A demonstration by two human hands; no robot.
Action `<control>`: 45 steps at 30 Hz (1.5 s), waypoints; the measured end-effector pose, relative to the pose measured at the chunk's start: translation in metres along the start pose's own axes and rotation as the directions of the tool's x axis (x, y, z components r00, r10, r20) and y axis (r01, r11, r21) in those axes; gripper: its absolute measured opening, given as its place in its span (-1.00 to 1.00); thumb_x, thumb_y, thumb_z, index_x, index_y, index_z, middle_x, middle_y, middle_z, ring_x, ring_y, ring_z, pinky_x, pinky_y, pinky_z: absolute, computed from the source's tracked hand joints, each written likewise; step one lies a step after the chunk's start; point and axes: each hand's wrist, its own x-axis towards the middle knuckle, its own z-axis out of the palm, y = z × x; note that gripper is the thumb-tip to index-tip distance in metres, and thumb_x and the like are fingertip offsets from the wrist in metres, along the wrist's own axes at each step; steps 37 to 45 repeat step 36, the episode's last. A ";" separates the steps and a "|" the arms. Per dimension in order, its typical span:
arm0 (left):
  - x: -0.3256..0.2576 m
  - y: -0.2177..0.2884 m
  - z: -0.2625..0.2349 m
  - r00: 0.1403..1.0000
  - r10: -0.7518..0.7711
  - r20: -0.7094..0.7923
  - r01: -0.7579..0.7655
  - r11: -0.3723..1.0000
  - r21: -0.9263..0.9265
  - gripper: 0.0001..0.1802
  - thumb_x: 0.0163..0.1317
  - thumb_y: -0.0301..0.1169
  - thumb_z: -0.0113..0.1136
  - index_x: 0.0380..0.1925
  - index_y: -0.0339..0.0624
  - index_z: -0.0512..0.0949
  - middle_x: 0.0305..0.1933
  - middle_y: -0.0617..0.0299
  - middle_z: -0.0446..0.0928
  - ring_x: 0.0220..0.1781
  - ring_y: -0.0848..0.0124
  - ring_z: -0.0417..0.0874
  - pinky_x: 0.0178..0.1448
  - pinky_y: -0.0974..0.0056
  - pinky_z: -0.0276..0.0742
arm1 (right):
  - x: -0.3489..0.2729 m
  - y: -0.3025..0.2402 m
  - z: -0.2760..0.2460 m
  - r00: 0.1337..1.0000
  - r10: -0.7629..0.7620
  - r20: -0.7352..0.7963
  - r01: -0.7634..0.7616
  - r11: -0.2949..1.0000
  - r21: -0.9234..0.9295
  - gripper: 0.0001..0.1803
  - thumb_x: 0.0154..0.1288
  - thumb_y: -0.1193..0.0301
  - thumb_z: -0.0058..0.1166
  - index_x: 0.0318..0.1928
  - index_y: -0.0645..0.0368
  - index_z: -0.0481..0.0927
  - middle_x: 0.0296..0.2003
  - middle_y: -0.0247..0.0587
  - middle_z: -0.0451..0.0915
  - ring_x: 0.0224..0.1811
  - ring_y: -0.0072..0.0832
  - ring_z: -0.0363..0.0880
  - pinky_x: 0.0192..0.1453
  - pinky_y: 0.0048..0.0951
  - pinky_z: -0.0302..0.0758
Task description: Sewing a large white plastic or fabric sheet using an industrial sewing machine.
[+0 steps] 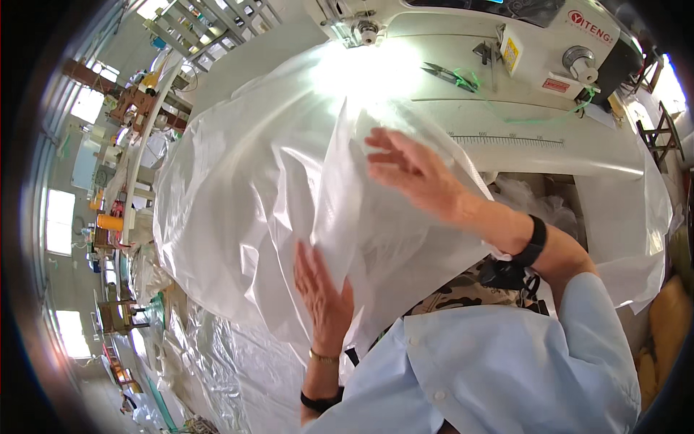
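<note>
A large sheet of shiny white woven plastic (217, 195) spreads over the sewing table and hangs toward my lap, creased in long folds. Its far part runs up to the needle area of a white sewing machine (538, 43), where the lamp glare hides the detail. My left hand (322, 296) lies flat against the near part of the sheet, fingers stretched out and thumb apart. Farther up and to the right is my right hand (419, 170), its fingers spread over the folds. I cannot tell whether it touches the sheet. Neither hand grips anything.
Dark thread snips (450, 77) lie on the table right of the lamp glare, beside green thread (549, 119). A printed ruler scale (506, 139) runs along the table. Clear plastic film (231, 369) heaps at the lower left. Metal slatted frames (210, 25) stand at the back left.
</note>
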 end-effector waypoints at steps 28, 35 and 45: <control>-0.011 -0.037 -0.126 0.970 0.035 0.239 0.002 0.988 -0.154 -0.80 0.11 -0.61 0.26 -0.22 -0.34 0.65 -0.24 0.02 0.64 -0.20 0.13 0.67 -0.09 0.22 0.57 | -0.049 0.015 0.063 0.939 -0.131 0.318 0.155 0.987 -0.052 -0.25 0.19 -0.03 0.29 0.25 0.15 0.41 0.14 -0.03 0.40 0.13 -0.21 0.44 0.07 -0.31 0.52; 0.036 0.003 -0.134 0.992 0.122 0.005 -0.113 0.933 -0.343 -0.84 0.19 -0.51 0.28 -0.24 -0.34 0.66 -0.21 0.02 0.67 -0.16 0.18 0.69 -0.05 0.25 0.56 | -0.053 -0.005 0.056 0.766 0.164 0.622 -0.086 0.984 -0.153 -0.60 0.29 0.09 0.21 -0.13 0.20 0.60 -0.16 0.08 0.59 0.04 -0.15 0.53 0.09 -0.22 0.45; 0.040 0.009 -0.135 0.989 0.151 0.009 -0.136 0.914 -0.382 -0.83 0.20 -0.48 0.30 -0.24 -0.33 0.66 -0.20 0.03 0.67 -0.17 0.17 0.69 -0.06 0.26 0.57 | -0.053 -0.018 0.056 0.690 0.281 0.667 -0.156 0.958 -0.242 -0.59 0.29 0.08 0.21 -0.11 0.17 0.61 -0.13 0.11 0.59 0.09 -0.16 0.53 0.15 -0.21 0.41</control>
